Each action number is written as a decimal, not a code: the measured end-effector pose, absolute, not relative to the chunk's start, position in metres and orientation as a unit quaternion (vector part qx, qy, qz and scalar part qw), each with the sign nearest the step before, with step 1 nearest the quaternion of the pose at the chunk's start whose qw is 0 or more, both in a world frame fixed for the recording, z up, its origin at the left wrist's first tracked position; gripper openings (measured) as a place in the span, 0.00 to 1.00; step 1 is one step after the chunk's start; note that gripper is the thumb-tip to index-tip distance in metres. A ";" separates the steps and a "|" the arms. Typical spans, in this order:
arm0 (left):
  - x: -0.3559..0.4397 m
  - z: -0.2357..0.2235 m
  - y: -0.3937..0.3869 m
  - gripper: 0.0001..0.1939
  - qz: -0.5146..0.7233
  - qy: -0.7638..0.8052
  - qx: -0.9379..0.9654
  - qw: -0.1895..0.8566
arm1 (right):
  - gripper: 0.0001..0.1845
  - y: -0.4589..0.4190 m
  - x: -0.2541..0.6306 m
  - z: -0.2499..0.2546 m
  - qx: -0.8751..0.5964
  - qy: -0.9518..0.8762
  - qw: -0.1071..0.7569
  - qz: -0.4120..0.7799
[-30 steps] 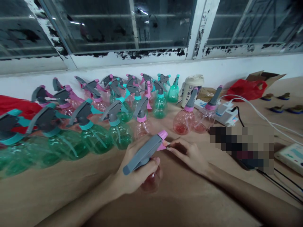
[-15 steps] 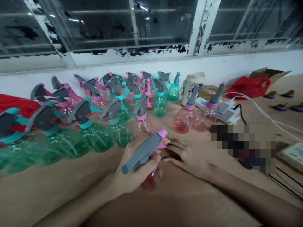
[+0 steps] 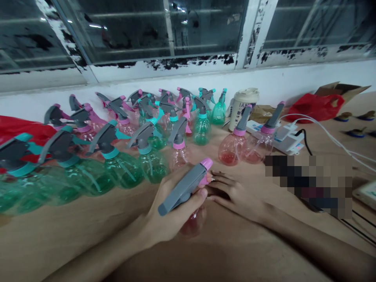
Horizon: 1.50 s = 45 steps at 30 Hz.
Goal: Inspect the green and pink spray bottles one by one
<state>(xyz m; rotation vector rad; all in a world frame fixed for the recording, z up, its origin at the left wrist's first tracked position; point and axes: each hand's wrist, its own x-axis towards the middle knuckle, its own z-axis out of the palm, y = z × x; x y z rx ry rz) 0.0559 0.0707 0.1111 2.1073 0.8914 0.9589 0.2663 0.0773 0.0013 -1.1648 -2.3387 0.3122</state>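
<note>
My left hand [image 3: 173, 203] is wrapped round the neck of a spray bottle [image 3: 185, 187] with a grey and pink trigger head. Its clear pink lower body shows beneath my fingers, near the table surface. The pink nozzle points up and to the right. My right hand [image 3: 239, 196] lies low over the table just right of that bottle, palm down, fingers stretched toward the nozzle and holding nothing visible. Behind my left hand stands another pink-collared spray bottle [image 3: 179, 154]. A pair of pink spray bottles [image 3: 230, 150] sits beyond my right hand.
Rows of green spray bottles [image 3: 122, 170] and pink ones fill the left and back. Beside a paper cup [image 3: 243, 109] lies a white power strip [image 3: 289, 145] with cables. Red plastic bags [image 3: 315, 107] lie at both sides. A pixelated patch covers something at right.
The view has turned slightly left, so the bottles and cup appear a little further right. Both hands keep nearly the same pose, the left still round the spray bottle.
</note>
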 end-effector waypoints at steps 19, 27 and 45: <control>0.065 0.109 0.079 0.11 0.402 0.311 0.812 0.289 | 0.17 0.085 0.272 -0.001 -0.420 -0.855 0.271 0.141; 0.066 0.108 0.079 0.10 0.395 0.336 0.805 0.289 | 0.17 0.085 0.273 -0.003 -0.420 -0.855 0.268 0.143; 0.062 0.109 0.080 0.06 0.385 0.283 0.800 0.364 | 0.16 0.083 0.273 -0.001 -0.417 -0.858 0.270 0.133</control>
